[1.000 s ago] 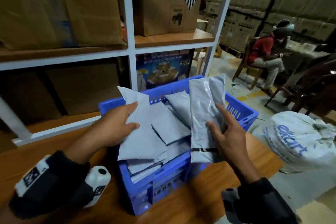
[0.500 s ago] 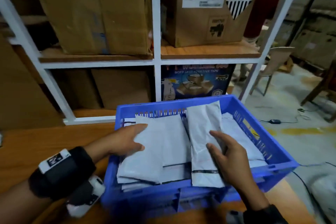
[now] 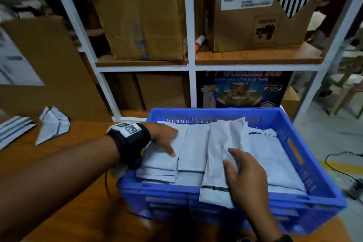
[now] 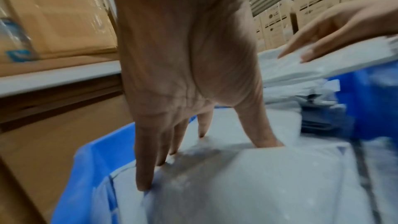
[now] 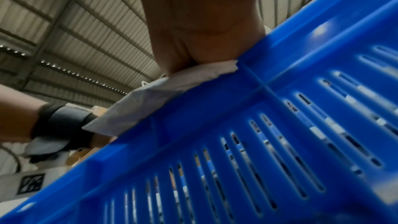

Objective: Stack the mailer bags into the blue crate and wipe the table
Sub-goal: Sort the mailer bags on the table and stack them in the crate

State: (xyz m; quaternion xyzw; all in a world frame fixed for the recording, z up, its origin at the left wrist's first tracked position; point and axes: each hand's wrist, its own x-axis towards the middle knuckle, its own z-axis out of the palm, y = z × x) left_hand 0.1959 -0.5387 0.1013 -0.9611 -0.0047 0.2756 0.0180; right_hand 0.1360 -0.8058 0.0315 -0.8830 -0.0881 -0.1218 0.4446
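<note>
Both hands flat on the mailer bags (image 3: 193,149) in the blue crate (image 3: 306,155): left hand (image 3: 163,139) fingers straight, right hand (image 3: 245,171) open too, pressing a bag near the crate's front edge.

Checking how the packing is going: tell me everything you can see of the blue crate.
The blue crate is plastic with slotted walls and stands upright on the wooden table before the shelves. Grey mailer bags fill it in flat stacks. Both hands, left and right, press flat on the bags.
</note>
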